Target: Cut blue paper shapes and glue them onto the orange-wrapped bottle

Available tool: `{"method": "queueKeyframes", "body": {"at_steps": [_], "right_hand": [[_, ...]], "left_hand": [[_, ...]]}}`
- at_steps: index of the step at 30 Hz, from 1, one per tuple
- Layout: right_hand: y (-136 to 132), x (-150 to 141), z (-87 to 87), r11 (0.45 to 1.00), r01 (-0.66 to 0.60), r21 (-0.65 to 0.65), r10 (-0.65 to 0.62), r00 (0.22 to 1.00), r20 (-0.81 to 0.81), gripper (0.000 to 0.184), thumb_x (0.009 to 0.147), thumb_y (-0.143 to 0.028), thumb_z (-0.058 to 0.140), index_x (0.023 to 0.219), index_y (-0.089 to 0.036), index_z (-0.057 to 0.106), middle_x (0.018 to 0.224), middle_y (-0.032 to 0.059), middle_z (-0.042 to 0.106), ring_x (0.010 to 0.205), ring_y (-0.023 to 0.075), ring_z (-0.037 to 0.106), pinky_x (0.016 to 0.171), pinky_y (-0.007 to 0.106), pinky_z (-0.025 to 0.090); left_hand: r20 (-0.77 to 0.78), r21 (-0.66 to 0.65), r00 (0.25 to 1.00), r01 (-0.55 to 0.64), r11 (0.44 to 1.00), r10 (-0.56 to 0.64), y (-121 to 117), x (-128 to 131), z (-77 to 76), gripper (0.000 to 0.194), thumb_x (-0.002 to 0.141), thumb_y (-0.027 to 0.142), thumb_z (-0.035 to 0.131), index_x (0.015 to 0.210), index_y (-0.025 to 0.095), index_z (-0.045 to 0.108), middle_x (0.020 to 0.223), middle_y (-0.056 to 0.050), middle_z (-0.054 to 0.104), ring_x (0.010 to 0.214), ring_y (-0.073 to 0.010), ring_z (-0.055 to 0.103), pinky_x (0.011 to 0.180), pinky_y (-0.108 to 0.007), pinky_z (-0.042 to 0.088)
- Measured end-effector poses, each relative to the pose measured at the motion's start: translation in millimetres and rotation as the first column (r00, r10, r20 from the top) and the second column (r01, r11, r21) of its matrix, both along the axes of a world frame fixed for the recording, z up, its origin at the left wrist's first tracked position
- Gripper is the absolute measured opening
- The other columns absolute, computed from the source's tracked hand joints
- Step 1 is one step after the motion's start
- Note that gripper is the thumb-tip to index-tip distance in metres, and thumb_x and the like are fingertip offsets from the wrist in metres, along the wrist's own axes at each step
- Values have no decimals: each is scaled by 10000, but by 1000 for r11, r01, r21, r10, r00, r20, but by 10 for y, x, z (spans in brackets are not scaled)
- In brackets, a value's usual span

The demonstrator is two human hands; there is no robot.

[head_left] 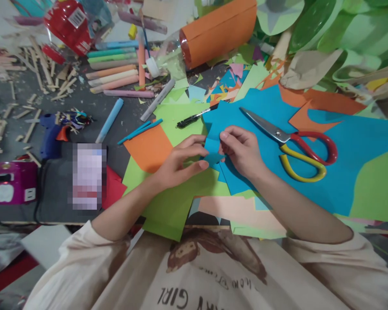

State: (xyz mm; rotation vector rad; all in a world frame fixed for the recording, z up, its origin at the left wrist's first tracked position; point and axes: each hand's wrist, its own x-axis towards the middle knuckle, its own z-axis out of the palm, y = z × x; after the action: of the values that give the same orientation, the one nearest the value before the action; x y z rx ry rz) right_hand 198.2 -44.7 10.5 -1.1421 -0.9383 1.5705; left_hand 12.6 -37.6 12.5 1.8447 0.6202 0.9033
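My right hand (243,150) pinches a small bent strip of blue paper (215,144) between thumb and fingers. My left hand (181,161) is just left of the strip, thumb and fingers apart, with its fingertips close to the strip's lower folded part. Whether they touch it is hard to tell. Beneath and to the right spreads a large jagged sheet of blue paper (261,107). Scissors (286,140) with one red and one yellow handle lie on that sheet, blades partly crossed. A black pen-like tool (194,118) rests beyond my left hand.
Orange paper (145,146) and green paper (171,215) lie under my left arm. On the left are a blue glue gun (50,137), a phone (87,176) and a purple box (16,183). Several markers (116,64), an orange-wrapped bottle (219,32) and paper scraps fill the back.
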Motion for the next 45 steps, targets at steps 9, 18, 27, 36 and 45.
{"method": "queueKeyframes", "body": {"at_steps": [9,18,27,36,45], "right_hand": [[22,-13,0,993,121,-4,-121,993,-6,400,698,-521,778,672,-229,505,497,-88,534,363,69,505,350,189,402],[24,21,-21,990,132,43,-135,988,80,382,719,-544,745,663,-244,515,447,-101,472,339,78,467,333,208,342],[-95,-40,44,975,-136,178,91,966,242,422,838,-591,631,677,-213,533,534,-59,548,430,77,513,464,225,442],[-265,568,601,831,-556,-18,114,138,984,358,983,-471,411,1157,-211,587,1174,138,688,1031,308,665,760,396,512],[-525,1429,481,884,-403,-239,55,-417,907,544,908,-241,473,1410,-45,393,1163,295,604,949,367,632,743,422,513]], "left_hand": [[-255,-31,966,35,999,-42,-57,24,-23,290,953,384,534,841,171,694,741,-30,676,675,-112,632,610,-204,471],[-142,-224,967,177,958,-212,-73,-16,6,512,930,422,575,1402,267,451,1163,-73,667,824,-126,660,712,-229,524],[-67,-200,994,-102,975,91,-17,24,-90,388,915,473,583,1220,233,564,1145,-60,600,667,-56,506,620,-185,472],[-123,-61,972,-209,976,201,-21,10,-95,262,895,236,582,1149,197,631,1083,-73,657,667,-74,519,607,-207,469],[-210,-144,940,-300,943,267,-22,33,-9,191,888,238,566,1034,200,683,1009,-61,698,733,-106,560,641,-226,494]]}}
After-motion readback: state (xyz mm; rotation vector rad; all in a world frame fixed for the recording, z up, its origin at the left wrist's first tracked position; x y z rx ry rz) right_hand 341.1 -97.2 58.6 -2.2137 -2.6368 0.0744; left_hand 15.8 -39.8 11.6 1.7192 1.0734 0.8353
